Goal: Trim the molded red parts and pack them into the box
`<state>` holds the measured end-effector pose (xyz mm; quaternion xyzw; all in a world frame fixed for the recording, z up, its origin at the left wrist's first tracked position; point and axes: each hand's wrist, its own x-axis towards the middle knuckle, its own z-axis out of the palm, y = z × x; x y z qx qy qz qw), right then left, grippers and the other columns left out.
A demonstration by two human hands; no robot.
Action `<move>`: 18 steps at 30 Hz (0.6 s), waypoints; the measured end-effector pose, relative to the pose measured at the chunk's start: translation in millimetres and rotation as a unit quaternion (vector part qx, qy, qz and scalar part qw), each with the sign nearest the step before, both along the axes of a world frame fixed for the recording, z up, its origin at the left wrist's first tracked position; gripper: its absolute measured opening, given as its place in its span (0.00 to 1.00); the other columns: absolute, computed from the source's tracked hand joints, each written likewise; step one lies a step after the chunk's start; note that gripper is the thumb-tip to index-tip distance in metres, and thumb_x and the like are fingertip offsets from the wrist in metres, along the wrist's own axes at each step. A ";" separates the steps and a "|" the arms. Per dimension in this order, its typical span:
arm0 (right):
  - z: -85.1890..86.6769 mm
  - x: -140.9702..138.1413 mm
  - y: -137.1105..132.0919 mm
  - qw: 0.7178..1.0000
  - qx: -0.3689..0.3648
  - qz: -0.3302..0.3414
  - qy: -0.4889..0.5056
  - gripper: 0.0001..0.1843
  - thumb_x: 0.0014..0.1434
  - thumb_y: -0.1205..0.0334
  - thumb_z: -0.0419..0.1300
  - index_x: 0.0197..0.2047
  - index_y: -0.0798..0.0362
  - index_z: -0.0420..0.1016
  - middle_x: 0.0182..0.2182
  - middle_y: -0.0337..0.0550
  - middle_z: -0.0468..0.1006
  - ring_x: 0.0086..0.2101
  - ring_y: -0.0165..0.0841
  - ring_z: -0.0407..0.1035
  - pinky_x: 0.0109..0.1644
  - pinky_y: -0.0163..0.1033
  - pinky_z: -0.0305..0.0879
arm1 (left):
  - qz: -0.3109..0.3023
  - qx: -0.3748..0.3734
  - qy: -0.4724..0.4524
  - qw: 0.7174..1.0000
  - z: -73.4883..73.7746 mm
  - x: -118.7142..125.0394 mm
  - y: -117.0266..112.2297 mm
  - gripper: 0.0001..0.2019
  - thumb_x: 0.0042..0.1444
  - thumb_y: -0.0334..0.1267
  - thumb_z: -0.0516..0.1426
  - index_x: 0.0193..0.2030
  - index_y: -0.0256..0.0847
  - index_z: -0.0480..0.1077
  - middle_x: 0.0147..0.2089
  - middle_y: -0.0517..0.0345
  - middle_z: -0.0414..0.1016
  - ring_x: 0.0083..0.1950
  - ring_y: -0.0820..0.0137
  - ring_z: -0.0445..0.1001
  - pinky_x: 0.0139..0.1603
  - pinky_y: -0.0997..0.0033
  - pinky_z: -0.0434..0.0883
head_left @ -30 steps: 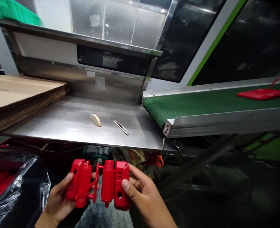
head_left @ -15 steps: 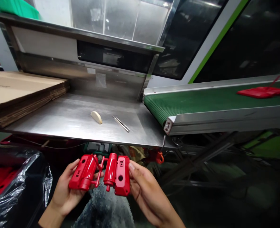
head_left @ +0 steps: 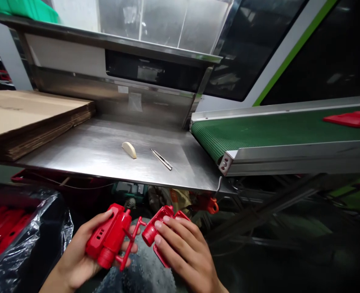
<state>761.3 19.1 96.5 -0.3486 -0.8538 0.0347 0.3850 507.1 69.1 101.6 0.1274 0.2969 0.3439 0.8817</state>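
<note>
Two glossy red moulded plastic parts are in my hands, low in the head view. My left hand (head_left: 85,248) grips the left red plastic part (head_left: 111,236), thumb on top and fingers underneath; it has a cylinder and small slots. A thin red sprue (head_left: 130,249) juts from its right side. My right hand (head_left: 187,252) is closed over the right red plastic part (head_left: 151,232), its fingers lying across and hiding much of it. Whether the sprue still joins both parts I cannot tell. On the steel table (head_left: 85,150) beyond lie a knife-like metal tool (head_left: 161,159) and a cream curved piece (head_left: 129,150).
Flattened cardboard (head_left: 39,110) is stacked on the table's left. A green conveyor belt (head_left: 259,132) at right carries a red part (head_left: 350,119). Lower left stands a plastic-lined bin (head_left: 53,228) holding red parts. An orange-handled tool (head_left: 210,204) hangs below the table edge.
My right hand has turned over with its part, so its fingers now cover the top. The left part has tilted. The view has shifted slightly left.
</note>
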 end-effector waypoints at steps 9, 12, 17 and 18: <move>39.0 -4.7 0.1 0.692 -0.529 -0.051 0.489 0.30 0.62 0.52 0.58 0.64 0.54 0.59 0.50 0.55 0.77 0.45 0.40 0.76 0.46 0.43 0.74 | 0.123 0.075 0.055 0.988 3.3 -2.0 -4.1 0.12 0.59 0.34 0.56 0.43 0.27 0.75 0.38 0.39 0.81 0.33 0.50 0.80 0.33 0.56 0.76; 61.0 29.0 49.2 0.792 -0.364 -0.212 0.441 0.38 0.57 0.53 0.63 0.66 0.48 0.53 0.55 0.49 0.73 0.49 0.40 0.73 0.50 0.46 0.73 | 0.146 0.068 0.065 0.985 9.0 2.0 -4.4 0.11 0.59 0.33 0.56 0.42 0.25 0.75 0.37 0.39 0.81 0.30 0.55 0.79 0.30 0.58 0.76; 78.1 77.5 149.7 0.827 -0.314 -0.342 0.317 0.24 0.58 0.64 0.63 0.57 0.54 0.67 0.54 0.50 0.72 0.50 0.40 0.70 0.55 0.55 0.68 | 0.144 0.033 0.081 0.986 21.1 18.2 -9.0 0.12 0.59 0.30 0.56 0.48 0.25 0.70 0.37 0.39 0.82 0.31 0.56 0.80 0.26 0.60 0.77; 80.0 79.8 159.9 0.830 -0.307 -0.359 0.297 0.21 0.58 0.63 0.63 0.55 0.55 0.68 0.55 0.50 0.71 0.52 0.41 0.69 0.56 0.56 0.66 | 0.140 0.031 0.078 0.987 22.7 20.5 -10.2 0.12 0.59 0.30 0.56 0.48 0.26 0.70 0.37 0.39 0.82 0.31 0.57 0.80 0.25 0.60 0.77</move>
